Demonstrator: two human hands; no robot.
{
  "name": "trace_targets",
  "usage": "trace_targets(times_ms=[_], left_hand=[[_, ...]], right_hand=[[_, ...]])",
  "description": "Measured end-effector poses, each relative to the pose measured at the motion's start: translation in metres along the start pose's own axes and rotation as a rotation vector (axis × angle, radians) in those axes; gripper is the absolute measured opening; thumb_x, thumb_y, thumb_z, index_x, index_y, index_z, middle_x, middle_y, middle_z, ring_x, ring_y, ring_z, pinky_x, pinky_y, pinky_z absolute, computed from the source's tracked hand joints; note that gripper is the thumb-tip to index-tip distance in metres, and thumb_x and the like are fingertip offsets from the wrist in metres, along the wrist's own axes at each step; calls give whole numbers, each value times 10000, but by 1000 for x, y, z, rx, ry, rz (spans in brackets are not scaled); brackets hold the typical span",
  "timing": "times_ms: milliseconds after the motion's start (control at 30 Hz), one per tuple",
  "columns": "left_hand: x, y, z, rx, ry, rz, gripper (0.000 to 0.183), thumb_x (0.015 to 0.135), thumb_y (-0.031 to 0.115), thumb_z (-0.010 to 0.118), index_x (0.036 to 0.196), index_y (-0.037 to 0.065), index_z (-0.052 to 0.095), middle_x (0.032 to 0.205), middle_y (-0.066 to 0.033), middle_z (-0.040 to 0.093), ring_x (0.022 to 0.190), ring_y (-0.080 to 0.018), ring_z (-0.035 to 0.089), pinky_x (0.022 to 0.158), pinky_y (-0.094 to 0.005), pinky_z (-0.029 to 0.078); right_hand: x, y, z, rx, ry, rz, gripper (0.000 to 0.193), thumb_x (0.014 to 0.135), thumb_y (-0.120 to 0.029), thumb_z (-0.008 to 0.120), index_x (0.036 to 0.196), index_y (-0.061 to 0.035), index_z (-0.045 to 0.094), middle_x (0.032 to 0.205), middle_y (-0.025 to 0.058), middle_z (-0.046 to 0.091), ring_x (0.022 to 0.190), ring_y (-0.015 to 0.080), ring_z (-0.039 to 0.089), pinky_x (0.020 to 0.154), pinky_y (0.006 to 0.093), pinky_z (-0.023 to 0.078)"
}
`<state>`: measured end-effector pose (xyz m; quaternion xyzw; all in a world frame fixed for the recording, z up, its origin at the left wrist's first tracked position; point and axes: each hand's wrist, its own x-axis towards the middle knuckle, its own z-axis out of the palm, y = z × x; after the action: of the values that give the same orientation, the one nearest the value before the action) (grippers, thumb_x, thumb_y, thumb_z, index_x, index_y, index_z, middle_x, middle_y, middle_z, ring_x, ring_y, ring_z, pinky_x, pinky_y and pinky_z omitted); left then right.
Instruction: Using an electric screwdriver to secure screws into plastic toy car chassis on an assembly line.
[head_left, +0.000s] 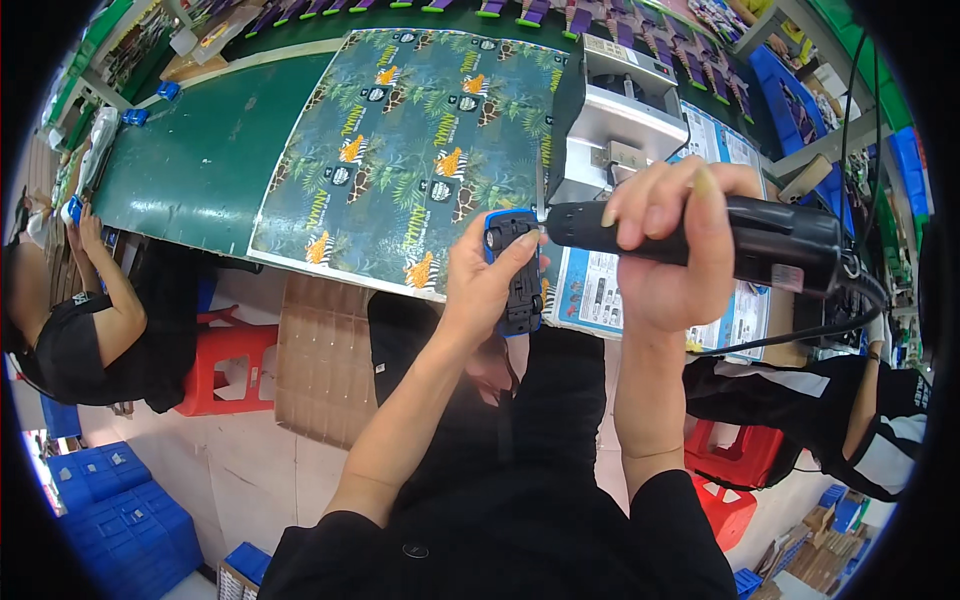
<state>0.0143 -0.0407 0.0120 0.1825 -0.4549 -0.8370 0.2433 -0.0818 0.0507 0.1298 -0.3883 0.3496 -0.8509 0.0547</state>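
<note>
My left hand [481,272] is closed around a blue toy car [518,300], its black underside with wheels turned up. In my right hand [683,235] lies a black electric screwdriver [775,238], held level with the fingers wrapped round its body. Its tip points left and meets the car's underside near the upper end, by my left thumb. A cable runs from the tool's right end. Just beyond my right hand stands a silver metal machine [615,120], perhaps a screw feeder; its inside is partly hidden.
A printed animal-pattern sheet [400,160] covers part of the green table [200,170]. Purple and green parts [660,45] line the far side. A co-worker [95,320] sits at left by a red stool [235,365]; another person [800,400] is at right. Blue crates [130,520] stand at lower left.
</note>
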Motion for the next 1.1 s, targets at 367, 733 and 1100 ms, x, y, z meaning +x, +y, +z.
trace_targets(times_ms=[367,733,1100], left_hand=[[0,3,2,38,11,-30,225,898,148,707,1040,4,608,918,-69,687,757,-124,671,663,-263,558],[0,1,5,67,21,-46,256,894,147,709,1080,-1,616,895,-53,682,749,-95,648,660,-251,546],[0,8,5,204,2,-42,217,880,111,698,1042,-14,628,843,-52,678,748,-85,626,678,-252,515]], right_hand=[[-5,10,1,6,5,-11,182,906,-47,615,996,-10,462,702,90,547,527,144,526,559,326,500],[-6,6,1,21,-44,52,241,864,-52,677,951,-40,452,722,78,559,612,140,546,638,313,494],[-17,24,-12,-48,-125,71,262,826,6,693,907,-67,454,727,73,566,613,143,545,619,299,488]])
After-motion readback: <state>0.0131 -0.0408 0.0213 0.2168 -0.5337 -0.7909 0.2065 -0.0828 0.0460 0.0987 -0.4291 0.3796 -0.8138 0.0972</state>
